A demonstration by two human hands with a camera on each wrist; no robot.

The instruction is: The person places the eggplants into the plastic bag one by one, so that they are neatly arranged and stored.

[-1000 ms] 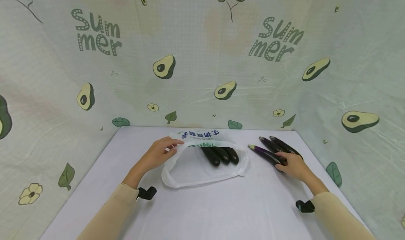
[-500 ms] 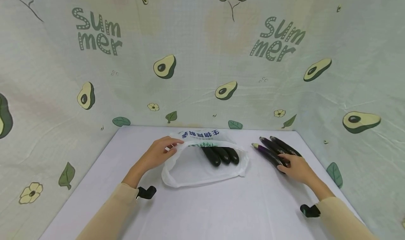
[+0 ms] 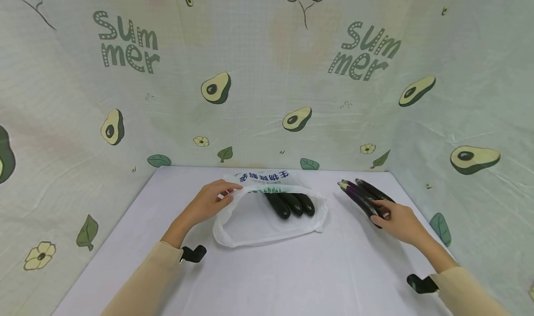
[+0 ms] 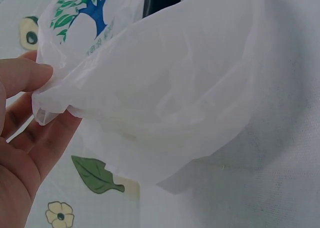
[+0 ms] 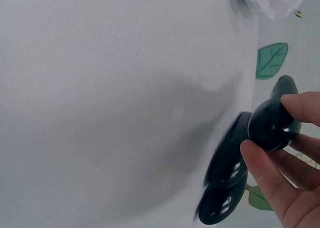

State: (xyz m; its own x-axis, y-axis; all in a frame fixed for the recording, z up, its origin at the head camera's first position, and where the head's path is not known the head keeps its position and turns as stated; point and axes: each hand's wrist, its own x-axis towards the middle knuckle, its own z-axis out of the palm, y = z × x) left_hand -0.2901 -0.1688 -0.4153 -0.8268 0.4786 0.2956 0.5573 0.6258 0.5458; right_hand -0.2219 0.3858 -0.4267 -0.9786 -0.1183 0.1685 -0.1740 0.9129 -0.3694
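At the table's middle lies a white plastic bag (image 3: 267, 235), its mouth facing me. Three dark eggplants (image 3: 278, 205) show inside it. My left hand (image 3: 210, 200) pinches the bag's rim at the left; in the left wrist view the thumb presses the plastic film (image 4: 150, 83) against the fingers. On the right, my right hand (image 3: 398, 221) grips an eggplant (image 3: 359, 201) by its rounded end, the pale stem end pointing away. Two more eggplants (image 3: 371, 190) lie just behind it, partly covered; the right wrist view shows these two eggplants (image 5: 227, 155) below the held one (image 5: 272, 125).
White cloth covers the table (image 3: 292, 279). A printed curtain (image 3: 254, 52) with avocados stands behind and along both sides. Dark wrist cameras (image 3: 193, 254) stick out from both sleeves.
My right hand and its eggplant have moved to the right, and the stem end now overlaps the two eggplants behind. The left hand and bag stay in place.
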